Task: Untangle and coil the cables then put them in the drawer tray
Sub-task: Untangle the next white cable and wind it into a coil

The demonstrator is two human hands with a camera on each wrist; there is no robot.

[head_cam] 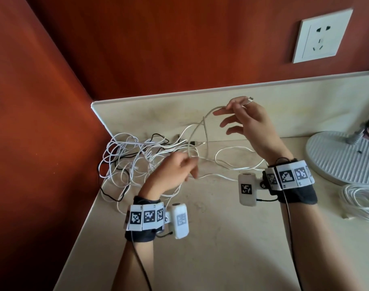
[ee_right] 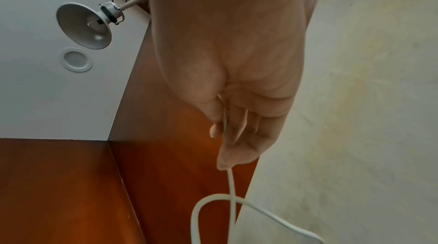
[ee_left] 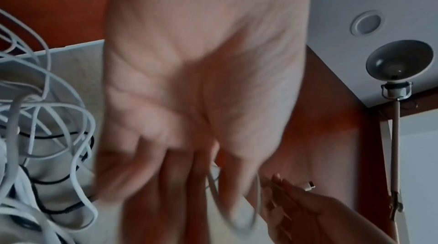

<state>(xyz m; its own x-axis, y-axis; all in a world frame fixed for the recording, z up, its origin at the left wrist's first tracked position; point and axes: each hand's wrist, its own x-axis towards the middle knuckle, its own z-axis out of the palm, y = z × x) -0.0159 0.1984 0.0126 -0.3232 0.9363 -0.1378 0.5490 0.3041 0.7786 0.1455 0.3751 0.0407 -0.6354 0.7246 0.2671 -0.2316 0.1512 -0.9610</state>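
Note:
A tangle of white and black cables (head_cam: 137,156) lies in the counter's back left corner and also shows in the left wrist view as the tangle (ee_left: 47,135). My right hand (head_cam: 236,106) is raised above the counter and pinches one white cable (ee_right: 231,182) just behind its plug (head_cam: 250,99), with the other fingers spread. From there the white cable (head_cam: 200,127) drops in a loop to my left hand (head_cam: 190,164), whose fingers curl round it just above the counter. The left wrist view is blurred; the loop (ee_left: 237,214) runs between the fingers. No drawer tray is in view.
A coiled white cable (head_cam: 360,202) lies at the right edge of the beige counter (head_cam: 211,238), in front of a round white lamp base (head_cam: 343,158). Red-brown walls close the left and back, with a wall socket (head_cam: 322,36) at upper right.

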